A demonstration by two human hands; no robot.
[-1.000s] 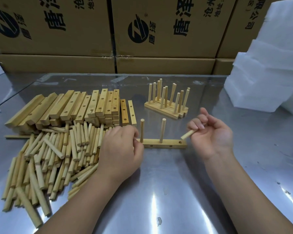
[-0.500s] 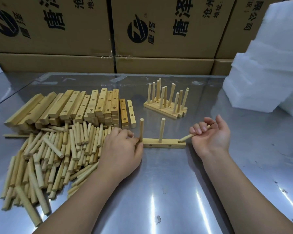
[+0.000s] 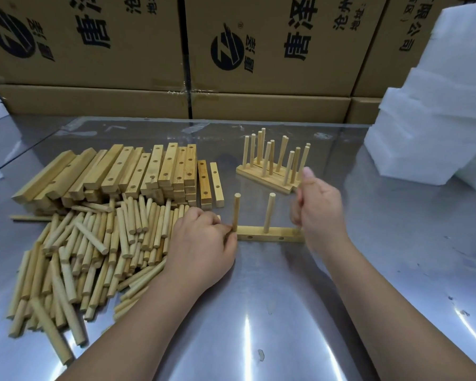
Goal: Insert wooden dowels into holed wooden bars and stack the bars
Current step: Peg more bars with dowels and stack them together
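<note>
A holed wooden bar [image 3: 270,234] lies on the metal table in front of me with two dowels standing upright in it. My left hand [image 3: 204,248] holds the bar's left end, fingers pinched at the base of the left dowel [image 3: 236,211]. The middle dowel [image 3: 268,213] stands free. My right hand [image 3: 318,209] is curled round a third dowel, held upright over the bar's right end; the fist hides most of it. Behind, several finished bars with dowels [image 3: 272,166] stand together.
A heap of loose dowels [image 3: 94,251] lies at the left, with a stack of holed bars [image 3: 127,174] behind it. Cardboard boxes [image 3: 259,50] line the back. White foam blocks [image 3: 437,119] sit at the right.
My right hand has turned the dowel from slanting to upright and brought it over the bar's right end. The left hand stays on the left end.
</note>
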